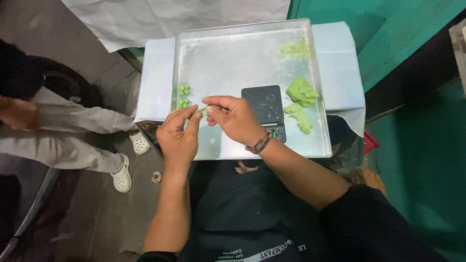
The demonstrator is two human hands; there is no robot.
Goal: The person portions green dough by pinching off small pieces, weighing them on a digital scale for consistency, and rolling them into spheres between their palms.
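hands: I see left hand (178, 137) and right hand (234, 118) together, fingertips pinched on a small green dough bit (202, 110) over the steel tray (228, 145)
done: six green balls (184, 96) sit at tray left
left: dough lumps (301, 101) beside the scale (266, 109), most unrolled, my read

You've got pale green dough lumps (301, 91), tiny green balls (184, 90), a silver tray (228, 53), a black scale (265, 104), and teal walls (403, 39).
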